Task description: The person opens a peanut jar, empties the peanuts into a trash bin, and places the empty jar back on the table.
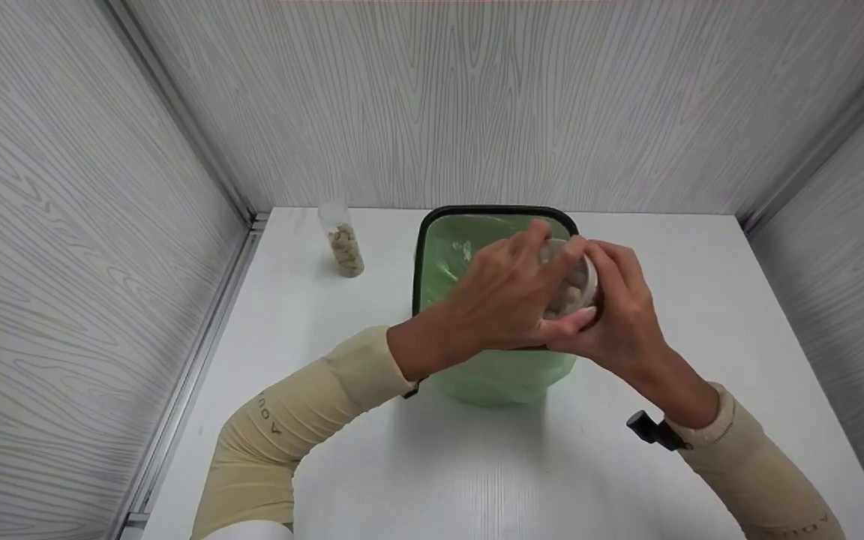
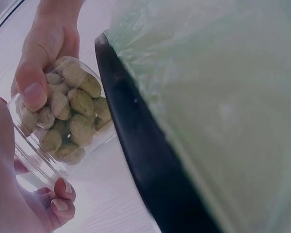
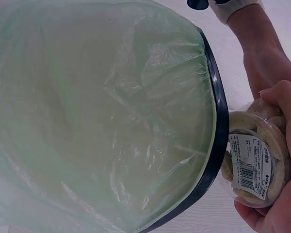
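A clear plastic jar of pale nuts [image 1: 574,289] is held tilted above the near rim of a black bin [image 1: 493,211] lined with a green bag. My left hand [image 1: 511,296] wraps its fingers round one end of the jar and my right hand [image 1: 623,307] grips the other. In the left wrist view the jar [image 2: 70,121] shows its nuts, with the right hand's thumb [image 2: 33,92] pressed on its wall. In the right wrist view the jar [image 3: 254,165] shows a white barcode label beside the bin rim [image 3: 218,131]. Whether a lid is on is hidden.
A second clear jar of nuts [image 1: 343,244] stands upright at the back left of the white table [image 1: 432,465]. Grey wood-grain walls close in the table on three sides. The green bag [image 3: 102,111] fills the bin's mouth.
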`<state>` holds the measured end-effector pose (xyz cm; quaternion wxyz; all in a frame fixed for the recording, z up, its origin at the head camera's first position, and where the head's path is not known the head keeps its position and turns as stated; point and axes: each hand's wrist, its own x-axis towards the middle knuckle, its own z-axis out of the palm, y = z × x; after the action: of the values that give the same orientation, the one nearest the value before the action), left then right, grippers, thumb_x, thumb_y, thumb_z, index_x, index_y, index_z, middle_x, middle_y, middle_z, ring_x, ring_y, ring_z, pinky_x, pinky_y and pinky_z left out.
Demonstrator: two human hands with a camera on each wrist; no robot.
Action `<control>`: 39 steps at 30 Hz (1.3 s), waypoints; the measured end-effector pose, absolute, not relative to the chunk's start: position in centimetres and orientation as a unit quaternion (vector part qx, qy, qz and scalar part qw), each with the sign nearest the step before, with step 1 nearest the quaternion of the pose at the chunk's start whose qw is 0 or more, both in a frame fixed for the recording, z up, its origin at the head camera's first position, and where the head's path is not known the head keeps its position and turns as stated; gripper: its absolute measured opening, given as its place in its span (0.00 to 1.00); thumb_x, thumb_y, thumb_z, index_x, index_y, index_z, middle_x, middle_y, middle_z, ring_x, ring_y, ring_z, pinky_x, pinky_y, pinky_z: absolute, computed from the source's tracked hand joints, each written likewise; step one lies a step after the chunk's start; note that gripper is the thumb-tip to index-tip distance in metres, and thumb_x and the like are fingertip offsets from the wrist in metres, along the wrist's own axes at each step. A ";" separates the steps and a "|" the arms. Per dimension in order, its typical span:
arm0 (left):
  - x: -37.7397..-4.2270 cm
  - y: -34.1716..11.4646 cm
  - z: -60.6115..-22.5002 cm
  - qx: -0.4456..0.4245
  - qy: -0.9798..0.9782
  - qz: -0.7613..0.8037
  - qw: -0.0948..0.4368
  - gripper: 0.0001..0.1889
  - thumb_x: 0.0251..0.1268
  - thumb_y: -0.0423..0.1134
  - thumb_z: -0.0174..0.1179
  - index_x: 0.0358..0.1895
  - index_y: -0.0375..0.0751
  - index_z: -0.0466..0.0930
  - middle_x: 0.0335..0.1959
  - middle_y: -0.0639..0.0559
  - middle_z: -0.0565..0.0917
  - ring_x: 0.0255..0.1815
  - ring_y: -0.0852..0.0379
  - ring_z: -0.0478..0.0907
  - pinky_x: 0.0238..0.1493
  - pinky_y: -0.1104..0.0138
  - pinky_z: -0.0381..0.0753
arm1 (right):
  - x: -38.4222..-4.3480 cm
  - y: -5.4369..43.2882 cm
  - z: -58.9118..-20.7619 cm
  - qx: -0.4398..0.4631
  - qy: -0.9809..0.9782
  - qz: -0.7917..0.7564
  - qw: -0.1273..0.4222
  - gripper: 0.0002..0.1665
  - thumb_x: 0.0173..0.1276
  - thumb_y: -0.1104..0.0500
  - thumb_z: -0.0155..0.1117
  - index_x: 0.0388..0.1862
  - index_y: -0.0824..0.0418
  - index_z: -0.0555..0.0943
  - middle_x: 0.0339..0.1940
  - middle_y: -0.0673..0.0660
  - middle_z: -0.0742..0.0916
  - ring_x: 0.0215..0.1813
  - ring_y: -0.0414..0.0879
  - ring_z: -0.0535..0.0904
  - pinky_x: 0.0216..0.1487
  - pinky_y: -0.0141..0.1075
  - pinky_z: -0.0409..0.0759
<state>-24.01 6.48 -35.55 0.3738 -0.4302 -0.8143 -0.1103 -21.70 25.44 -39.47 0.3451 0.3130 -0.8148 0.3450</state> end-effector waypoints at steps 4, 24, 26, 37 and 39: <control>-23.8 6.3 -35.7 -0.424 -0.821 -0.124 0.363 0.34 0.68 0.68 0.55 0.63 0.44 0.72 0.48 0.43 0.78 0.28 0.57 0.76 0.25 0.70 0.80 | -21.7 25.5 -39.6 0.314 -0.821 0.321 0.353 0.49 0.57 0.42 0.79 0.66 0.73 0.75 0.58 0.71 0.79 0.57 0.60 0.77 0.66 0.17 0.67; -24.7 2.8 -34.8 -0.589 -0.748 -0.186 0.241 0.40 0.69 0.67 0.58 0.77 0.51 0.64 0.78 0.39 0.64 0.79 0.44 0.63 0.78 0.57 0.68 | -21.3 26.4 -39.7 0.334 -0.827 0.298 0.339 0.51 0.56 0.36 0.78 0.65 0.71 0.75 0.58 0.70 0.78 0.57 0.58 0.76 0.65 0.27 0.72; -24.7 2.8 -34.8 -0.595 -0.747 -0.188 0.229 0.38 0.69 0.64 0.59 0.77 0.51 0.65 0.78 0.39 0.64 0.79 0.44 0.64 0.77 0.57 0.70 | -21.2 26.4 -39.7 0.337 -0.829 0.296 0.336 0.50 0.55 0.40 0.80 0.66 0.71 0.75 0.58 0.70 0.78 0.57 0.58 0.76 0.66 0.22 0.69; -24.7 3.3 -35.1 -0.592 -0.750 -0.179 0.236 0.34 0.72 0.60 0.59 0.75 0.50 0.68 0.72 0.42 0.72 0.68 0.46 0.73 0.65 0.59 0.79 | -21.2 26.6 -40.0 0.333 -0.835 0.277 0.340 0.48 0.54 0.45 0.75 0.67 0.72 0.74 0.57 0.70 0.79 0.55 0.58 0.77 0.52 0.42 0.81; -24.7 3.4 -35.2 -0.584 -0.756 -0.176 0.240 0.34 0.72 0.61 0.58 0.75 0.50 0.68 0.71 0.42 0.72 0.67 0.45 0.73 0.63 0.59 0.81 | -21.2 26.6 -40.0 0.332 -0.835 0.279 0.339 0.47 0.54 0.46 0.75 0.67 0.72 0.75 0.57 0.70 0.79 0.55 0.58 0.77 0.49 0.48 0.81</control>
<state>-24.65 3.37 -35.16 0.2397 -0.5836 -0.7556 -0.1764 -21.19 26.62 -40.01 0.3390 0.3318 -0.8348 0.2795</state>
